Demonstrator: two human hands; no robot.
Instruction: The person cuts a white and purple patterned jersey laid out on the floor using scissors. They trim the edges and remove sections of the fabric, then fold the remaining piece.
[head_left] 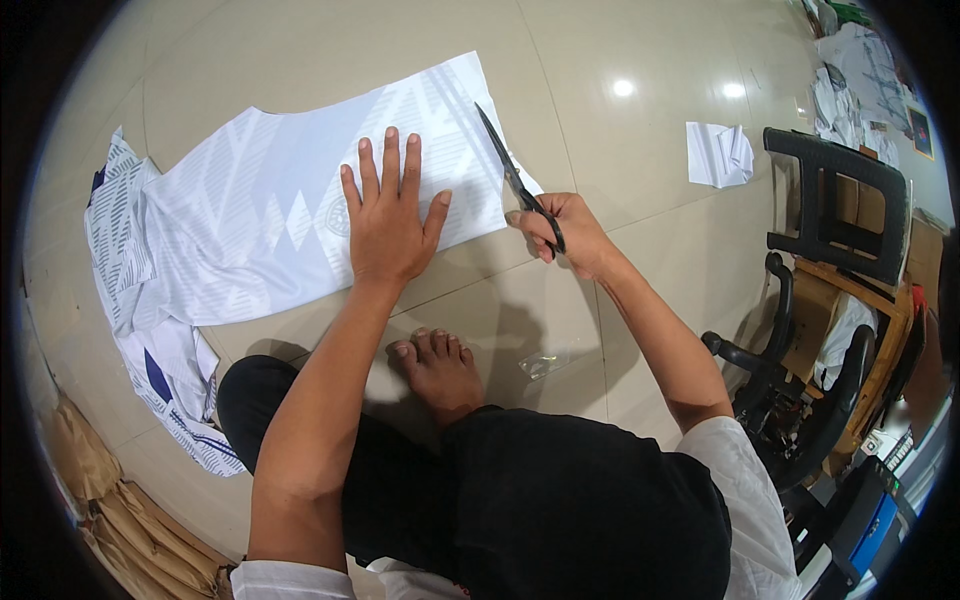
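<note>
A white and pale lavender piece of patterned fabric (290, 200) lies spread on the tiled floor. My left hand (390, 225) rests flat on it, fingers spread, pressing near its right part. In my right hand (568, 232) is a pair of black scissors (513, 175), with my fingers through the handles. The blades point up and left along the fabric's right edge, looking nearly closed. A narrow bit of white fabric shows just right of the blades. More patterned white cloth with dark blue parts (165, 365) is bunched at the left end.
A crumpled white cloth piece (718, 155) lies on the floor at the upper right. Near my bare foot (440, 375) is a small clear plastic bag (548, 362). A black stool (840, 200) and a black chair (790, 390) stand at the right. Brown paper (140, 520) sits at lower left.
</note>
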